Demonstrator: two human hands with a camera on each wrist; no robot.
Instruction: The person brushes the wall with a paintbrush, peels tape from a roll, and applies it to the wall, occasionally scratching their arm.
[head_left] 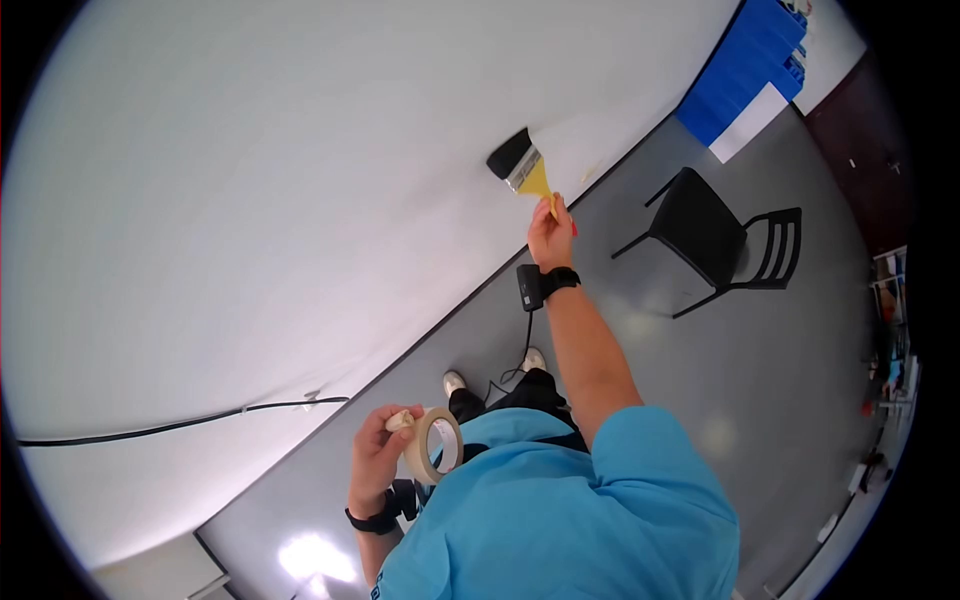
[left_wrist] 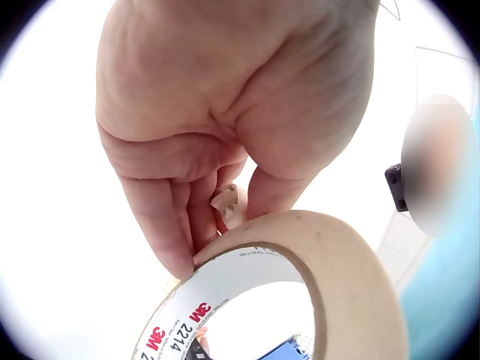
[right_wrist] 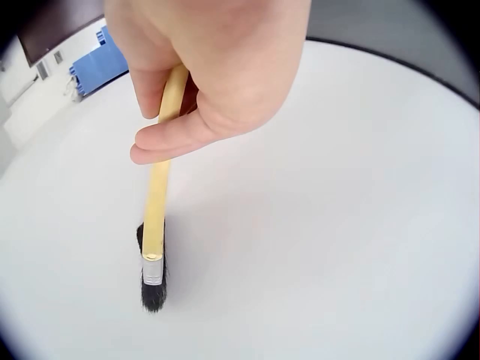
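Observation:
My right hand grips the yellow handle of a wide paintbrush, thumb and fingers curled round it. Its black bristles lie against the white wall, and a metal band joins them to the handle. Low in front of my body, my left hand holds a roll of masking tape by its side. The tape is beige, with 3M 2214 printed inside its white core. A crumpled beige wad is also held between the left fingers and thumb.
A black chair stands on the grey floor to the right. Blue sheeting lines the far end of the wall. One black cable runs along the wall at lower left; another hangs from the right wrist camera toward my feet.

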